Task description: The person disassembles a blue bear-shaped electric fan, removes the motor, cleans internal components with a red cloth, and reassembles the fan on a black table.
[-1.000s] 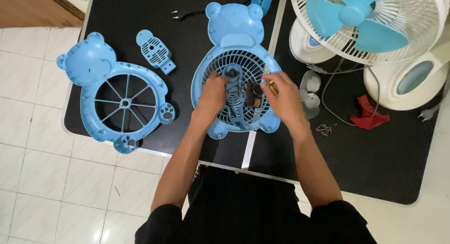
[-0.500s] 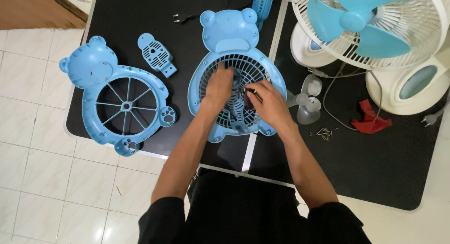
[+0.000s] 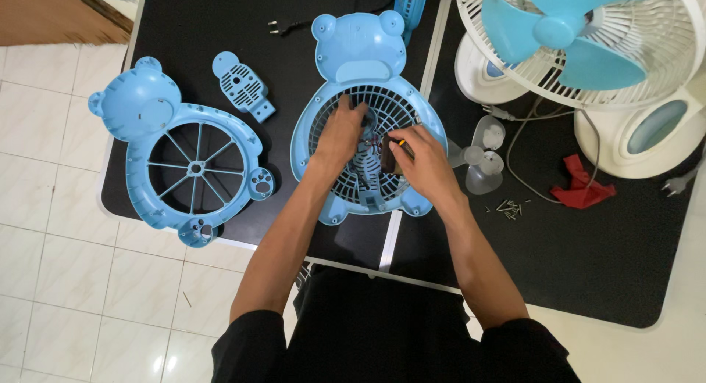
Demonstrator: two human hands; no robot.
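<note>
Bear-shaped blue fan housing point(image 3: 368, 96) lies flat in the middle of the black worktop point(image 3: 603, 265), its round grille facing up and the bear's head pointing away from the person. Both hands work at the centre of that grille. The left hand point(image 3: 340, 137) rests palm down on the grille with its fingers curled onto the ribs, apparently steadying the shell so it does not slide. The right hand point(image 3: 423, 159) is closed in a pinch around a small dark part with wires at the hub, and a slim tool with a yellow tip point(image 3: 398, 142) shows between its fingers; exactly what it grips is hard to tell.

Just right of the housing lies a clear plastic fan blade point(image 3: 482, 159), and beyond it a small heap of loose screws point(image 3: 509, 208), kept within reach. A red cloth point(image 3: 581, 192) sits further right. To the left, well apart, lies the matching bear-shaped front frame point(image 3: 176, 148) with thin spokes, and between the two shells a small blue vented cover point(image 3: 243, 85). A white fan with blue blades point(image 3: 573, 37) stands at the far right corner, and a plug point(image 3: 276, 28) lies at the far edge.
</note>
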